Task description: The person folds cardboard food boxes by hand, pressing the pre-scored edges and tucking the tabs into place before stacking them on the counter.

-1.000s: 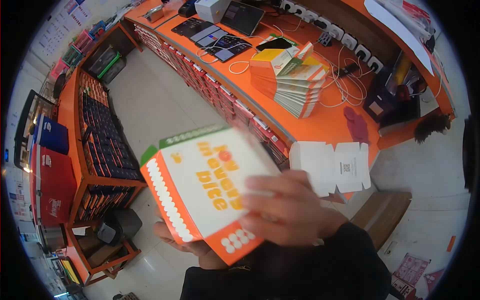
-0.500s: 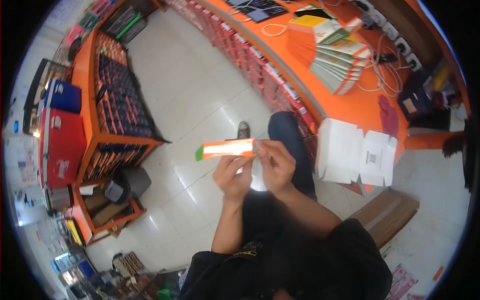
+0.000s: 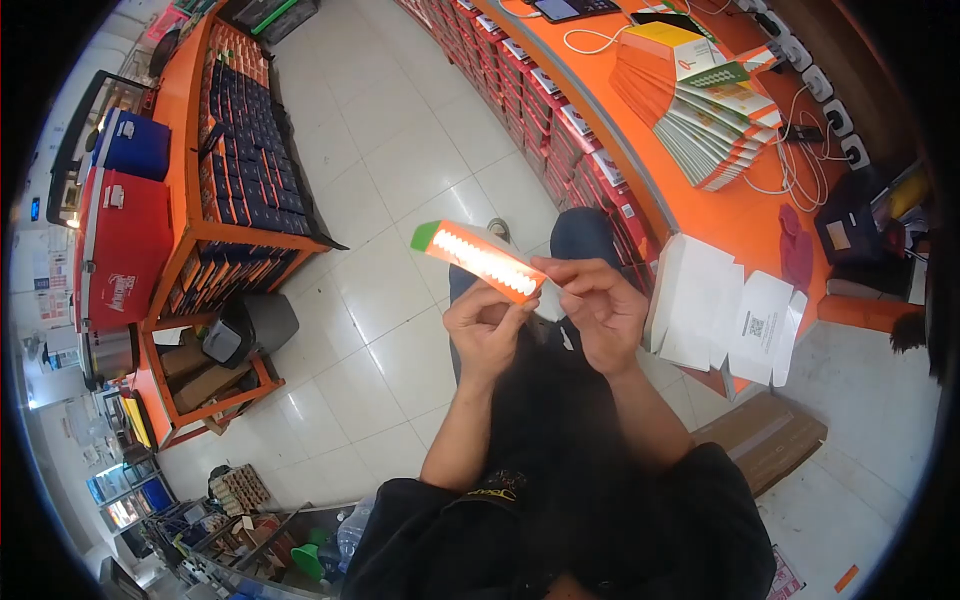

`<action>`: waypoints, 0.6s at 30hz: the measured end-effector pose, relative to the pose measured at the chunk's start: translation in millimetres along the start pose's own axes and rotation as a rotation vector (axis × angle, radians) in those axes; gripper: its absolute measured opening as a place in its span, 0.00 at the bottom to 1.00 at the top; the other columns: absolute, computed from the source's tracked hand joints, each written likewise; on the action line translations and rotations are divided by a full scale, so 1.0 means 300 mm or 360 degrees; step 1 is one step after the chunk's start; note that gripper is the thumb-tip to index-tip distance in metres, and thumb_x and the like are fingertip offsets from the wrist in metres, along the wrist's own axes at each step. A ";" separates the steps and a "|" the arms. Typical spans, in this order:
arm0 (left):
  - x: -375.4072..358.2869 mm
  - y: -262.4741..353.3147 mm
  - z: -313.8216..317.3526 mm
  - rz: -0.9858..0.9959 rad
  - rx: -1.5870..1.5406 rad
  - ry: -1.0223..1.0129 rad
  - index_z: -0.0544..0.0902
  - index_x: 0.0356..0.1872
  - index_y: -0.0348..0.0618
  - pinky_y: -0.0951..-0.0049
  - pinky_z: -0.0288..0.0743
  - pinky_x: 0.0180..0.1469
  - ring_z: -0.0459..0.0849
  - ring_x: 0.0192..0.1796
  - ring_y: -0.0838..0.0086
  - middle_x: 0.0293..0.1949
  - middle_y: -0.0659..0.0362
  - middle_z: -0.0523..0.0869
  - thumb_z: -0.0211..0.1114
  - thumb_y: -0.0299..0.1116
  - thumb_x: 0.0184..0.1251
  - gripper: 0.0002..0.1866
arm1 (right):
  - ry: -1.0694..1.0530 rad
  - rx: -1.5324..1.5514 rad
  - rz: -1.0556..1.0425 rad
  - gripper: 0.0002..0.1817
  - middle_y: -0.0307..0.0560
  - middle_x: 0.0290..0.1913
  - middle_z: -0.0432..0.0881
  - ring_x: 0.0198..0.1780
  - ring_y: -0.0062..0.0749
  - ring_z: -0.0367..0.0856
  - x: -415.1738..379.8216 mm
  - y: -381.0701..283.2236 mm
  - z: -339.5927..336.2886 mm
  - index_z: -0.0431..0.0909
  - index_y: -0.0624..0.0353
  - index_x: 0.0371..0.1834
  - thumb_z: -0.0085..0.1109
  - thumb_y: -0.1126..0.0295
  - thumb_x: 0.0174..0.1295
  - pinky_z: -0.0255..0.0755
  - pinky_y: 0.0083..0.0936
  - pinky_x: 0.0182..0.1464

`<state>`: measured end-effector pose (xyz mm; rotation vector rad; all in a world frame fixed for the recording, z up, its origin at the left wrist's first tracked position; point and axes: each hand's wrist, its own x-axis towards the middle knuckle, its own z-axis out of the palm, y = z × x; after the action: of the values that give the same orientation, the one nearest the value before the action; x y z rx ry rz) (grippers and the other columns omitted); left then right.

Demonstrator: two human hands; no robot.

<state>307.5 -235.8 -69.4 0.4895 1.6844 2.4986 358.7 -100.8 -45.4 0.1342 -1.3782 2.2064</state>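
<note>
In front of my lap I hold a small folding carton (image 3: 485, 262). Its visible side is orange with a bright white, wavy-edged patch, and a green flap sticks out at its far left end. My left hand (image 3: 485, 332) pinches the carton from below near its right end, thumb and fingers closed. Thumb and fingers of my right hand (image 3: 607, 312) are closed on the carton's right end, where a pale flap shows. A fanned pile of similar flat cartons (image 3: 690, 120) lies on the orange counter to the right.
An opened white box (image 3: 700, 300) lies on the near corner of the orange counter (image 3: 690, 205), by a pink glove (image 3: 795, 250) and white cables. Shelves of boxes (image 3: 245, 150) stand left, beside a grey bin (image 3: 250, 330). A brown cardboard box (image 3: 765, 440) is on the floor.
The carton has tilted, its green end now higher and its orange side turned more towards me. Both hands stay on it. My view has shifted slightly.
</note>
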 end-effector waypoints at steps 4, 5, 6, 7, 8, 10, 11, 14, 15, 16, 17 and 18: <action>0.000 -0.005 -0.018 -0.0027 0.0056 -0.0173 0.85 0.43 0.32 0.74 0.80 0.50 0.87 0.45 0.73 0.43 0.54 0.88 0.70 0.15 0.61 0.10 | -0.0025 -0.0155 0.0056 0.05 0.60 0.56 0.79 0.61 0.45 0.80 0.003 -0.027 -0.007 0.80 0.71 0.42 0.60 0.84 0.65 0.78 0.33 0.62; -0.005 -0.005 -0.015 -0.0031 0.0055 -0.0176 0.85 0.43 0.32 0.74 0.80 0.50 0.87 0.45 0.73 0.43 0.54 0.88 0.70 0.15 0.61 0.10 | -0.0020 -0.0168 0.0151 0.04 0.60 0.56 0.79 0.60 0.42 0.81 0.004 -0.037 -0.003 0.80 0.71 0.42 0.60 0.84 0.64 0.78 0.32 0.62; 0.001 0.015 0.001 -0.0117 -0.0003 -0.0180 0.85 0.43 0.32 0.73 0.80 0.51 0.86 0.46 0.73 0.44 0.54 0.88 0.69 0.14 0.60 0.10 | -0.0017 -0.0180 0.0244 0.04 0.59 0.56 0.79 0.58 0.40 0.81 0.005 -0.044 -0.001 0.81 0.71 0.41 0.61 0.84 0.64 0.78 0.32 0.62; 0.003 0.026 0.009 -0.0204 -0.0060 -0.0182 0.85 0.43 0.31 0.73 0.79 0.53 0.86 0.47 0.73 0.45 0.54 0.87 0.68 0.13 0.60 0.11 | -0.0013 -0.0181 0.0244 0.04 0.59 0.56 0.79 0.58 0.40 0.81 0.006 -0.047 -0.002 0.81 0.71 0.41 0.61 0.84 0.64 0.78 0.32 0.62; 0.002 0.026 0.008 -0.0205 -0.0060 -0.0182 0.85 0.43 0.31 0.73 0.79 0.53 0.86 0.47 0.73 0.45 0.54 0.87 0.68 0.13 0.60 0.11 | 0.0007 -0.0180 0.0301 0.04 0.59 0.56 0.79 0.57 0.37 0.82 0.009 -0.048 -0.004 0.81 0.71 0.41 0.62 0.83 0.64 0.78 0.31 0.62; 0.005 0.025 0.001 -0.0322 -0.0093 -0.0221 0.84 0.46 0.31 0.73 0.80 0.54 0.86 0.49 0.74 0.46 0.55 0.87 0.66 0.12 0.62 0.12 | 0.0023 -0.0180 0.0358 0.04 0.58 0.56 0.79 0.56 0.35 0.82 0.019 -0.046 -0.014 0.81 0.71 0.41 0.62 0.83 0.64 0.79 0.30 0.61; 0.005 0.024 -0.004 -0.0323 -0.0093 -0.0217 0.84 0.46 0.31 0.73 0.80 0.54 0.86 0.49 0.74 0.46 0.55 0.87 0.66 0.12 0.62 0.12 | 0.0000 -0.0180 0.0399 0.04 0.58 0.56 0.79 0.56 0.35 0.82 0.023 -0.043 -0.023 0.81 0.71 0.40 0.63 0.83 0.64 0.79 0.30 0.61; 0.006 0.023 -0.010 -0.0379 -0.0064 -0.0256 0.83 0.47 0.31 0.74 0.80 0.54 0.86 0.50 0.74 0.46 0.55 0.87 0.66 0.12 0.63 0.12 | -0.0032 -0.0247 0.0475 0.04 0.56 0.55 0.80 0.56 0.33 0.82 0.029 -0.039 -0.029 0.82 0.70 0.40 0.64 0.81 0.63 0.79 0.27 0.59; 0.009 0.025 -0.001 -0.0337 -0.0083 -0.0250 0.83 0.48 0.30 0.74 0.80 0.54 0.86 0.49 0.74 0.46 0.54 0.87 0.66 0.12 0.63 0.13 | -0.0036 -0.0319 0.0504 0.05 0.54 0.54 0.80 0.55 0.31 0.82 0.032 -0.041 -0.030 0.83 0.69 0.39 0.66 0.80 0.62 0.79 0.25 0.57; 0.009 0.026 0.006 -0.0293 -0.0102 -0.0243 0.82 0.49 0.30 0.74 0.80 0.54 0.86 0.49 0.74 0.46 0.54 0.87 0.66 0.12 0.63 0.13 | -0.0037 -0.0321 0.0505 0.05 0.54 0.54 0.80 0.55 0.31 0.82 0.035 -0.045 -0.033 0.83 0.69 0.39 0.66 0.80 0.62 0.79 0.25 0.57; 0.005 0.019 0.005 -0.0294 -0.0103 -0.0240 0.82 0.49 0.30 0.74 0.80 0.54 0.86 0.49 0.74 0.46 0.54 0.87 0.66 0.12 0.63 0.13 | -0.0058 -0.0487 0.0492 0.05 0.52 0.52 0.81 0.55 0.30 0.82 0.038 -0.048 -0.034 0.83 0.67 0.38 0.67 0.79 0.61 0.78 0.24 0.55; -0.002 0.011 0.002 -0.0326 -0.0094 -0.0202 0.82 0.50 0.30 0.73 0.81 0.53 0.86 0.48 0.73 0.46 0.53 0.87 0.66 0.12 0.63 0.14 | -0.0081 -0.0652 0.0481 0.05 0.51 0.51 0.82 0.54 0.30 0.83 0.039 -0.052 -0.032 0.84 0.66 0.37 0.69 0.78 0.59 0.77 0.23 0.54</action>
<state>308.5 -236.8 -66.5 0.4357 1.5269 2.3136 358.1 -82.7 -33.5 -0.1775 -1.9539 2.1049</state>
